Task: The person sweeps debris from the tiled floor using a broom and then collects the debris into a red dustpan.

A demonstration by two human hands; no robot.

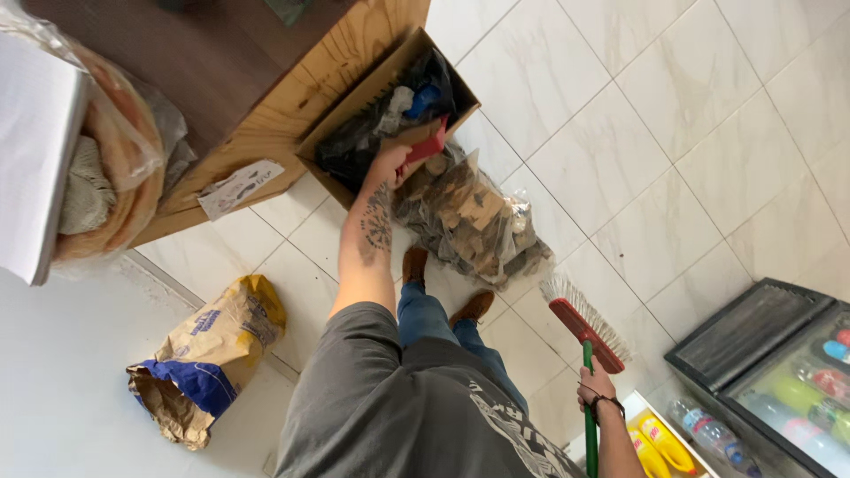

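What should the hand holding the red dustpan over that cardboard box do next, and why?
Probably tip the red dustpan a little further down, so whatever it carries slides into the black bag lining the cardboard box. The left hand holds it at the box's rim, angled toward the bag. The right hand keeps the broom upright on the tiled floor, away from the box.
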